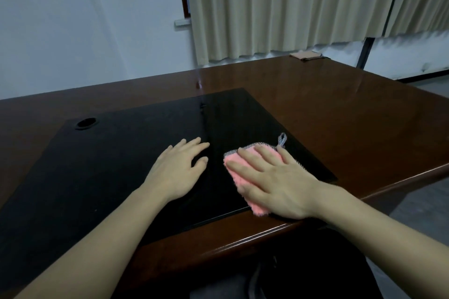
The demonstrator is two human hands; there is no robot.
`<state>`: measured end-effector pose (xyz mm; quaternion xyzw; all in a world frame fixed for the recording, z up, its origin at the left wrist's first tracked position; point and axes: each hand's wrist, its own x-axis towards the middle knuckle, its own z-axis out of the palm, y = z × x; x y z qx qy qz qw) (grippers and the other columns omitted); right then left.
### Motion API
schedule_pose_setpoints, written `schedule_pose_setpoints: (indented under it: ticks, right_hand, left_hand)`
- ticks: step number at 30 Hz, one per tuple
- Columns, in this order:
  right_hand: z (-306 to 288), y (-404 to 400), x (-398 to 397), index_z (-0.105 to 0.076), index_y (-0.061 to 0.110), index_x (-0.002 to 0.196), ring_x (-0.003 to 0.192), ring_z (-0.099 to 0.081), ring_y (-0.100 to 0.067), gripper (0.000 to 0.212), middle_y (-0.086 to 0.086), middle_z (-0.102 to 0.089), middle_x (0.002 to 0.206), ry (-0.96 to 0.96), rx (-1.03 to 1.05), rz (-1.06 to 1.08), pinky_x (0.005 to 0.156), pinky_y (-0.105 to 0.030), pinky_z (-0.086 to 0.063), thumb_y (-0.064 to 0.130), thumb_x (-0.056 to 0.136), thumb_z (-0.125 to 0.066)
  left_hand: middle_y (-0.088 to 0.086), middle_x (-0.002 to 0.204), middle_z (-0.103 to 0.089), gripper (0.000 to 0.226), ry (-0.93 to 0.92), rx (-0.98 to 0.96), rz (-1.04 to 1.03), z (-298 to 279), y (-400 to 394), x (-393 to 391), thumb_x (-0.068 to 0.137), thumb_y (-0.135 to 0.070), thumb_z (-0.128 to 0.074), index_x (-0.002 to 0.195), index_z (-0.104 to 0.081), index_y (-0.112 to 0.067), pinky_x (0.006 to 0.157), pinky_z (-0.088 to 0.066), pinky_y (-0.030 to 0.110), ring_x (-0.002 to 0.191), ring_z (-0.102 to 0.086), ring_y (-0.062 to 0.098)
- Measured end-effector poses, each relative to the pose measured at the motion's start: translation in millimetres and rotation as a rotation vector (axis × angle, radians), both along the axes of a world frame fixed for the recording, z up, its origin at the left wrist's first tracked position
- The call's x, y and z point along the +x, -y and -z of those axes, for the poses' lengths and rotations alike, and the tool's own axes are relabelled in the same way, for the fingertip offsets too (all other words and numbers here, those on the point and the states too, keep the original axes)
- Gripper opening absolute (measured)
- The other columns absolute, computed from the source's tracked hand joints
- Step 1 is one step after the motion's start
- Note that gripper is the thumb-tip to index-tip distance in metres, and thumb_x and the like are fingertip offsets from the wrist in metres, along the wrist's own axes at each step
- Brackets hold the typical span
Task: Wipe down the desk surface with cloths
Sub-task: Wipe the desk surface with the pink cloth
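Right hand [274, 177] lies on cloth [243, 177] on desk [340, 116], left hand [179, 170] beside.

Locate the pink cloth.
In the head view, the pink cloth lies under the right hand, on the black desk pad near its front-right corner.

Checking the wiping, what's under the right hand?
A pink cloth lies flat under the right hand, on the desk's black inlay. The inlay beneath the cloth is covered.

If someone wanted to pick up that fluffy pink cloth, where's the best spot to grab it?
Probably the small grey hanging loop at the far corner of the fluffy pink cloth, pinched from above. It sticks out clear of the right hand pressing the cloth flat.
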<state>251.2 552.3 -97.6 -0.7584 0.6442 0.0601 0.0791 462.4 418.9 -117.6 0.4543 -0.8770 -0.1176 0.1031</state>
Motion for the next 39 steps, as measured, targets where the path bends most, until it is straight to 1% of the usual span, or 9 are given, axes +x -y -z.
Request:
schedule_pose_setpoints:
  ticks: [4,7,16,22,25,27,33,37,39]
  right_hand:
    - [-5,-22,-4,0.017,0.059,0.151,0.152,0.026,-0.014,0.074,0.019,0.025,0.164,0.025,0.02,-0.076,0.123,-0.047,0.016,0.074,0.079,0.011]
    - [-8,-15,-15,0.015,0.058,0.151,0.15,0.026,-0.011,0.063,0.021,0.023,0.163,0.027,0.045,-0.101,0.124,-0.045,0.016,0.072,0.092,-0.002]
    - [-1,80,-89,0.001,0.046,0.159,0.156,0.008,-0.029,0.058,0.007,0.008,0.171,-0.001,0.001,0.22,0.122,-0.061,0.002,0.057,0.106,-0.017]
    - [2,26,-63,0.007,0.047,0.159,0.156,0.009,-0.026,0.062,0.009,0.01,0.17,0.015,-0.023,0.078,0.122,-0.06,0.002,0.065,0.102,-0.009]
    - [2,-18,-45,0.015,0.051,0.156,0.156,0.014,-0.023,0.08,0.011,0.015,0.169,0.009,-0.035,-0.017,0.124,-0.057,0.004,0.082,0.082,0.012]
    - [0,-37,-37,0.018,0.054,0.153,0.155,0.019,-0.021,0.082,0.014,0.02,0.167,0.028,-0.031,-0.042,0.124,-0.054,0.009,0.078,0.074,0.019]
    - [1,-39,-48,0.017,0.06,0.151,0.153,0.024,-0.013,0.071,0.022,0.024,0.164,0.068,-0.02,-0.079,0.124,-0.046,0.014,0.078,0.082,0.008]
    - [3,5,-80,0.014,0.058,0.152,0.155,0.014,-0.016,0.079,0.02,0.017,0.165,0.024,-0.047,-0.016,0.126,-0.048,0.005,0.081,0.077,0.009]
    - [4,35,-100,0.011,0.055,0.155,0.157,0.008,-0.021,0.074,0.016,0.011,0.168,-0.004,-0.053,0.057,0.125,-0.053,0.0,0.078,0.086,0.003]
  left_hand:
    - [-0.014,0.166,-0.019,0.048,0.005,0.005,0.0,0,-2,1,0.108,-0.043,-0.035,0.156,-0.031,-0.04,0.125,-0.007,0.037,0.155,-0.011,0.014]
    - [-0.014,0.166,-0.019,0.048,0.017,0.008,-0.007,-1,-3,1,0.108,-0.043,-0.034,0.156,-0.031,-0.04,0.125,-0.008,0.038,0.155,-0.011,0.014]
    - [-0.015,0.166,-0.019,0.047,0.046,0.013,-0.031,-5,-7,-2,0.109,-0.04,-0.035,0.156,-0.032,-0.039,0.126,-0.009,0.037,0.155,-0.011,0.013]
    - [-0.012,0.165,-0.024,0.047,0.068,-0.01,-0.031,-7,-5,-4,0.108,-0.038,-0.039,0.155,-0.035,-0.037,0.126,-0.015,0.041,0.155,-0.016,0.016]
    - [-0.011,0.164,-0.029,0.048,0.102,-0.048,-0.052,-12,-6,-8,0.105,-0.035,-0.042,0.153,-0.038,-0.037,0.123,-0.023,0.042,0.153,-0.022,0.016]
    - [-0.012,0.163,-0.031,0.051,0.128,-0.089,-0.07,-17,-9,-16,0.101,-0.029,-0.044,0.151,-0.042,-0.038,0.123,-0.023,0.045,0.152,-0.025,0.016]
    - [-0.012,0.162,-0.033,0.051,0.052,-0.129,-0.034,-22,-8,-63,0.1,-0.03,-0.046,0.15,-0.042,-0.039,0.123,-0.02,0.048,0.151,-0.028,0.016]
    - [-0.009,0.164,-0.03,0.049,-0.018,-0.036,-0.04,-14,-3,-82,0.104,-0.039,-0.044,0.153,-0.039,-0.036,0.123,-0.021,0.049,0.152,-0.025,0.019]
    - [-0.009,0.165,-0.027,0.049,-0.008,-0.007,-0.056,-7,-4,-84,0.106,-0.04,-0.04,0.154,-0.037,-0.036,0.124,-0.016,0.048,0.154,-0.02,0.02]
